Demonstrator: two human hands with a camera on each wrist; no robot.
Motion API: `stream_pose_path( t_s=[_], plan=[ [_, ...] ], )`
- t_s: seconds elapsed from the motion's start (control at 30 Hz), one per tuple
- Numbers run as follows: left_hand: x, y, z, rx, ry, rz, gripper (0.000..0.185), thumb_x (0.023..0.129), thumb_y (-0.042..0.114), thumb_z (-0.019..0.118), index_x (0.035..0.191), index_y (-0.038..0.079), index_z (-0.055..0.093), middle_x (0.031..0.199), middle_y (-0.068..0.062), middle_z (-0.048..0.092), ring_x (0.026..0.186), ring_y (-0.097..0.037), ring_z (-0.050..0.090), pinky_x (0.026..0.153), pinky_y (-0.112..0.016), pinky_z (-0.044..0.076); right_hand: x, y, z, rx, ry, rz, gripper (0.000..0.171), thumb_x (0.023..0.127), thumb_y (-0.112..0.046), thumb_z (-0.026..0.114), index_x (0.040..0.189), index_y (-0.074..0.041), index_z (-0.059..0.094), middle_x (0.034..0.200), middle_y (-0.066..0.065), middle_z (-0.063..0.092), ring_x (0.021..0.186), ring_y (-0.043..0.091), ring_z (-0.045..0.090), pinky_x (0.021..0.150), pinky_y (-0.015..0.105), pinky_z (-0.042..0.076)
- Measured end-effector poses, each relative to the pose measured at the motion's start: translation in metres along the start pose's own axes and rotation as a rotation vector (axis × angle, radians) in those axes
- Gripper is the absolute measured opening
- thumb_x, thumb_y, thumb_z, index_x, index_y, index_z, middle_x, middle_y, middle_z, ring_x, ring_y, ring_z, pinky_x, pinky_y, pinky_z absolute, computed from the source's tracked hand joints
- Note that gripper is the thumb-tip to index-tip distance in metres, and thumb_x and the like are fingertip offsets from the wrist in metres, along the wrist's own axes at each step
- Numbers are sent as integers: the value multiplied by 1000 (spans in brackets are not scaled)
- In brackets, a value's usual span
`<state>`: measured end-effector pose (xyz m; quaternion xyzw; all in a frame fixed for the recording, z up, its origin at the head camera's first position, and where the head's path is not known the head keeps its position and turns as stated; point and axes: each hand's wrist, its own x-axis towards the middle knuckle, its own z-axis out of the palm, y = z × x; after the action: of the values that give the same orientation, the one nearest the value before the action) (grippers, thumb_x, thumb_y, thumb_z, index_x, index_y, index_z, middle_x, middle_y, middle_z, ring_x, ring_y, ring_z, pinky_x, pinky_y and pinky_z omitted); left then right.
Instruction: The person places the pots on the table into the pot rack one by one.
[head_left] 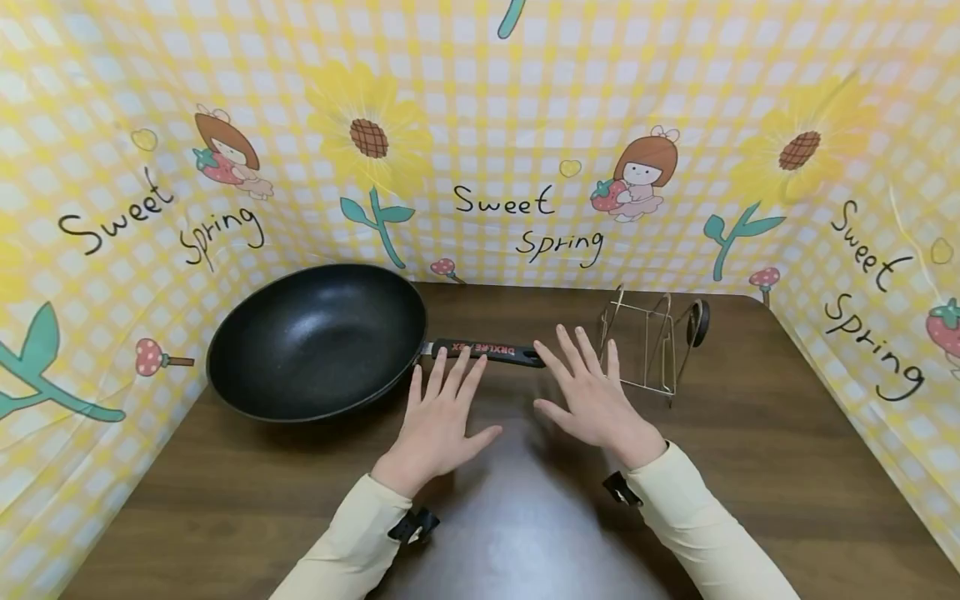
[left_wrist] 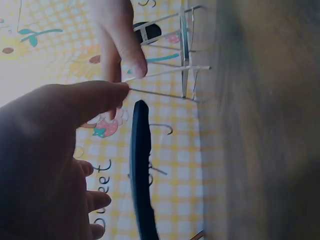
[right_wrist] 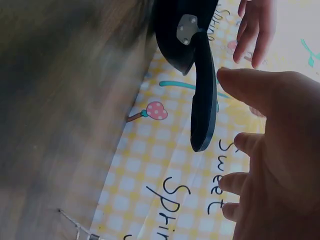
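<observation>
A black wok (head_left: 315,340) is seen on the left part of the brown table (head_left: 750,467), with its black handle (head_left: 487,352) stretched to the right toward a wire rack (head_left: 648,343). The left hand (head_left: 438,421) is spread flat with straight fingers above the table just in front of the handle, and its fingertips reach the near edge of the handle's left half; nothing is held by it. The right hand (head_left: 592,396) is likewise spread with straight fingers and holds nothing; it is placed just beside the free end of the handle, between that end and the rack.

From the head view it cannot be told whether either hand touches the handle or only hovers over it. In the left wrist view the handle (left_wrist: 140,170) is shown raised off the tabletop, with the left hand (left_wrist: 45,165) beside it and apart from it. In the right wrist view the handle (right_wrist: 204,95) appears riveted to the wok's body, and the right hand (right_wrist: 280,150) lies close by its tip. Red lettering on the handle is partly covered by fingers. The table is blurred in both wrist views, and the wok is cut off in them.
</observation>
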<state>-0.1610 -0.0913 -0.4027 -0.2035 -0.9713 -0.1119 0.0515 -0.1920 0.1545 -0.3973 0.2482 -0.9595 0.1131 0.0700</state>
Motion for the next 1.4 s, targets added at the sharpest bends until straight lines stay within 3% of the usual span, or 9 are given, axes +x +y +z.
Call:
stream_pose_path(
  t_s=[0.27,0.4,0.57,0.73,0.9,1.07,1.2,1.4],
  plan=[
    [-2,-5,7,-275,-95,-23,92,94,54,62,158,7,17,162,-16,22,149,-40,12,113,-66,12,20,-4,5,-59,9,-103,75,96,-41,64,157,-14,28,163,17,15,150,37,7,114,66,2],
    [4,-11,14,-440,-125,-81,93,94,54,61,158,3,15,161,-19,22,148,-42,15,111,-67,17,28,-4,10,-76,17,-125,75,95,-39,66,156,-13,30,161,19,20,150,37,11,114,66,7],
    [18,-24,29,-719,-113,-187,96,95,52,59,158,1,7,161,-24,17,147,-42,18,113,-63,20,35,-6,15,-85,28,-156,75,94,-37,68,155,-11,32,159,21,26,148,38,15,113,66,9],
    [31,-29,42,-1072,-71,-293,88,98,40,54,156,-2,3,159,-28,16,147,-41,16,116,-59,17,41,-6,19,-123,28,-178,74,95,-38,67,154,-9,32,157,21,29,148,37,18,114,65,13],
    [45,-28,49,-1465,22,-375,72,99,38,43,151,-4,16,156,-28,22,146,-42,19,115,-59,18,48,-8,23,-158,40,-186,73,96,-39,66,153,-9,33,154,21,33,146,36,22,113,64,16],
    [60,-24,53,-1930,197,-439,46,100,37,38,132,5,37,140,-18,47,142,-41,29,116,-57,18,53,-12,26,-178,51,-196,70,96,-37,66,152,-7,35,150,20,38,144,36,27,112,63,20],
    [74,-18,53,-2231,353,-453,32,102,33,37,124,10,37,131,-12,52,136,-35,37,117,-50,19,55,-13,29,-219,66,-200,69,96,-36,65,151,-5,36,146,20,43,139,36,34,111,61,25],
    [92,-12,48,-2574,549,-468,37,103,28,39,134,8,31,130,-12,49,129,-33,44,116,-42,23,59,-14,32,-270,114,-221,71,94,-36,68,148,-2,38,133,17,51,122,34,47,105,52,35]
  ],
)
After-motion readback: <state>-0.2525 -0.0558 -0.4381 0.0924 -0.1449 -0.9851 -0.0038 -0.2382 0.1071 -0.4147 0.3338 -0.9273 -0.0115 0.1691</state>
